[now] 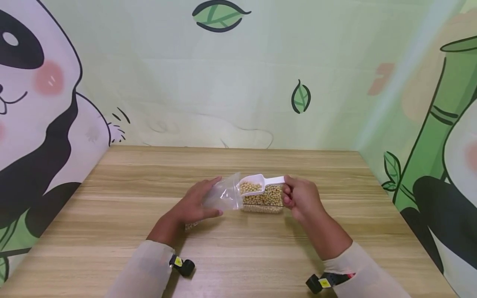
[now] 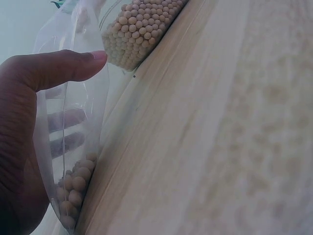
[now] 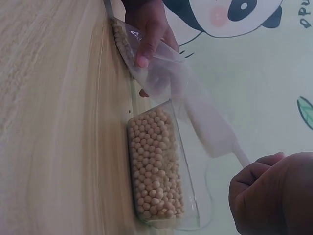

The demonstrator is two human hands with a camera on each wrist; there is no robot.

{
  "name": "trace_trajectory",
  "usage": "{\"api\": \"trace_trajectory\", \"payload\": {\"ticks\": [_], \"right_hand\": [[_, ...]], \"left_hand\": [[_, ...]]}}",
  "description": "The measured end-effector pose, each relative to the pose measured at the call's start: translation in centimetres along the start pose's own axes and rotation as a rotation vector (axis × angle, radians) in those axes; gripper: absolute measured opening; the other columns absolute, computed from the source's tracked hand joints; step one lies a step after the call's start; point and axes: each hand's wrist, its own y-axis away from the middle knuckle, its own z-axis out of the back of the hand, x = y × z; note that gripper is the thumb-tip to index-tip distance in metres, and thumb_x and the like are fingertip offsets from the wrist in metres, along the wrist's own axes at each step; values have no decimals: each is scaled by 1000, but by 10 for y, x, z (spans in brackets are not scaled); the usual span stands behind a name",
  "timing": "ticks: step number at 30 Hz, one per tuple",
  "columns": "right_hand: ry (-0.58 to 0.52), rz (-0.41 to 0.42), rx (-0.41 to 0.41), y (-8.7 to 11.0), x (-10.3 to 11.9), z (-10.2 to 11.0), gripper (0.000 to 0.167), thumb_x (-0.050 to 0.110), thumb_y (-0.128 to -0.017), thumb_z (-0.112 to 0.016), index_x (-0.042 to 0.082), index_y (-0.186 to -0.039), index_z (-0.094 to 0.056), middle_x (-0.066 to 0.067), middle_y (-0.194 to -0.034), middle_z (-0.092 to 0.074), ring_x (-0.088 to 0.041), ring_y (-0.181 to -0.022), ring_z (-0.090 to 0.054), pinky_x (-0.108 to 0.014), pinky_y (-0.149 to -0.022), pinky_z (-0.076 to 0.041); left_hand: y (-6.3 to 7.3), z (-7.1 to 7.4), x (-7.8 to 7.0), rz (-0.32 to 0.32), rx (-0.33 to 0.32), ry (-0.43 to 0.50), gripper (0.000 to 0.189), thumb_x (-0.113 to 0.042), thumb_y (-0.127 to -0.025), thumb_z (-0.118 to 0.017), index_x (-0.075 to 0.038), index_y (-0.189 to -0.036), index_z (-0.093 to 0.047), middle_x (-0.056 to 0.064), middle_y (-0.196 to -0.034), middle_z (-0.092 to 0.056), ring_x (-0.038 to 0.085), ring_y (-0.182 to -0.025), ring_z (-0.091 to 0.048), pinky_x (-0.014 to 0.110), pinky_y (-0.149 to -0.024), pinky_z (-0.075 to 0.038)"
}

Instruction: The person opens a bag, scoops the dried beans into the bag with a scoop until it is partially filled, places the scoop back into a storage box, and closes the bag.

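My left hand [image 1: 191, 203] grips a clear plastic bag [image 1: 225, 196], thumb on the near side and fingers on the far side. Some round, pale soybeans [image 2: 74, 192] lie at the bag's bottom, close to the table. With my right hand [image 1: 303, 196] I hold the handle of a white scoop [image 1: 274, 181] loaded with soybeans. The scoop's front end is at the bag's mouth. Below the scoop stands a clear rectangular container [image 3: 156, 169] filled with soybeans.
The wooden table [image 1: 242, 256] reaches back to a green wall [image 1: 167, 82] with panda and leaf drawings. Each sleeve carries a small black wrist camera, one at the left [image 1: 182, 265] and one at the right [image 1: 319, 283].
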Motion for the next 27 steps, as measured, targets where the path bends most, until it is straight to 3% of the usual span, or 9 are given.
{"api": "trace_trajectory", "payload": {"ticks": [4,15,20,27], "right_hand": [[56,41,-32,3,0,-5,35,16,-116,-50,8,-82,-46,3,-66,-46,-7,-53,-43,-18,-49,-35],[114,94,-67,7,0,-11,27,18,-116,-51,0,-95,-52,3,-67,-49,-8,-54,-44,-19,-51,-39],[134,133,-69,8,0,-13,28,17,-116,-51,0,-94,-53,3,-66,-50,-9,-53,-45,-20,-50,-40],[110,171,-74,10,2,-13,29,16,-116,-52,0,-92,-54,2,-66,-49,-9,-53,-45,-20,-50,-40]], "left_hand": [[0,-3,8,-20,-15,-32,96,-48,-88,-84,-19,-169,-41,23,-156,-58,45,-137,-55,69,-112,-44],[-1,3,-5,24,17,-10,100,-38,-84,-87,-12,-168,-41,25,-157,-57,47,-139,-55,73,-115,-41],[0,1,-4,20,3,-21,99,-41,-84,-87,-15,-168,-42,23,-157,-58,46,-138,-56,72,-112,-43],[-1,4,-9,73,41,-22,98,-38,-86,-87,-13,-169,-40,21,-158,-58,43,-140,-55,69,-116,-42]]}}
